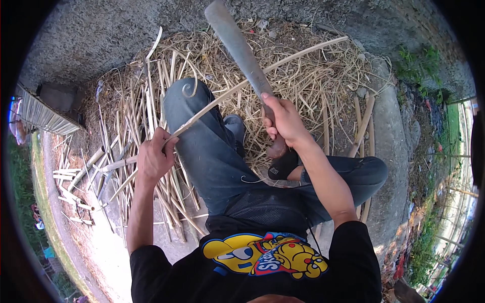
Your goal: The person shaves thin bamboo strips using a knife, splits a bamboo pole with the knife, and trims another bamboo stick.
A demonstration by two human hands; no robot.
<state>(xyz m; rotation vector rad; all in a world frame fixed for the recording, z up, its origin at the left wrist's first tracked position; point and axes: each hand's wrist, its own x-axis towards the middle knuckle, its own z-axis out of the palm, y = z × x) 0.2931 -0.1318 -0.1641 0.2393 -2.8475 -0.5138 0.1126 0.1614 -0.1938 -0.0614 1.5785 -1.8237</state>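
Observation:
My right hand point(283, 121) grips the handle of a long grey machete point(240, 48) whose blade points up and away from me. My left hand point(155, 156) holds the near end of a thin pale bamboo strip point(262, 68) that runs up to the right, crossing the blade near its base. The strip passes over my left knee point(184, 101), clad in blue jeans. A curled shaving point(191, 90) lies on that knee.
A heap of dry bamboo shavings point(303, 76) covers the ground ahead. Split bamboo slats point(121, 166) lie to my left, and a few sticks point(364, 126) to my right. A concrete kerb point(391, 151) runs along the right. A corrugated sheet point(40, 116) sits far left.

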